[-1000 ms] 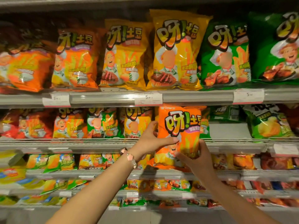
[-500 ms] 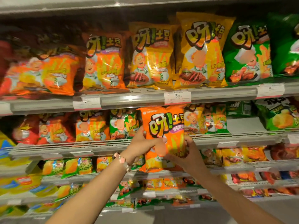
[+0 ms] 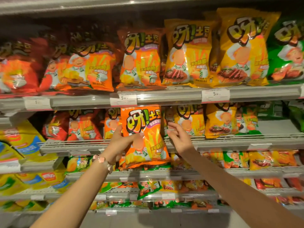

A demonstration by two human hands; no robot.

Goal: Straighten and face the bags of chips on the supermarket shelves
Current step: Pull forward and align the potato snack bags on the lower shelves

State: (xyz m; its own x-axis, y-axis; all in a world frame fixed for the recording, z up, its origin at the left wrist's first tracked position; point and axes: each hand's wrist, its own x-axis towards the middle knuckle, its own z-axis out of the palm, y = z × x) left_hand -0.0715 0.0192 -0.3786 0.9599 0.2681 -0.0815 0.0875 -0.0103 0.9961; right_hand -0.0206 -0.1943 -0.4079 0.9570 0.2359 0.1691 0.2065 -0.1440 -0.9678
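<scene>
We see a big orange bag [image 3: 144, 135] of chips held up in front of the shelves. The left hand [image 3: 120, 142] grips it by its left side, with the thumb curled over the front and the fingers tucked behind. The bag stands upright with its front facing us, and its top edge reaches the price tag [image 3: 123, 99] on the upper shelf rail [image 3: 181, 96].

The right hand [image 3: 178, 137] is just beside the right edge of the bag. Its fingers are loosely bent and spread apart, and they hold nothing. We cannot tell if a fingertip touches the bag.

A bracelet [image 3: 103, 162] with pale pink beads sits on the left wrist.

On the top shelf more bags stand in a row: red ones on the left, another orange one [image 3: 139, 58], two yellow ones [image 3: 187, 53], and a green one [image 3: 289, 53] at the far right. Behind the hands, the middle shelf [image 3: 230, 139] holds smaller red, orange and yellow bags. The lower shelves hold still smaller bags, and they look blurry
</scene>
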